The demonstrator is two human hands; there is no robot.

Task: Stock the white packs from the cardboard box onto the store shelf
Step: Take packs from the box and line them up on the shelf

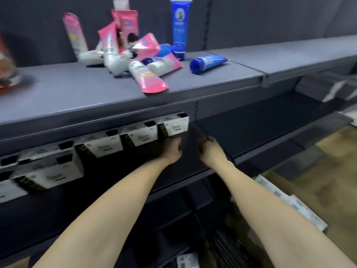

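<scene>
Both hands reach under the upper grey metal shelf (116, 93). The left hand (171, 149) touches beneath the white rectangular cardboard pack (174, 125) ending the row; the right hand (209, 148) sits at its 3 o'clock. Blur hides whether either grip is clenched or released. The brown cardboard box (280, 182) lies at 5 o'clock.

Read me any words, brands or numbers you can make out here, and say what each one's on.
None can be read.
White packs: dark print, blurred.
Pink tubes: label blurred.
Blue tube: logo and print too small.
Box label: blurred.
</scene>
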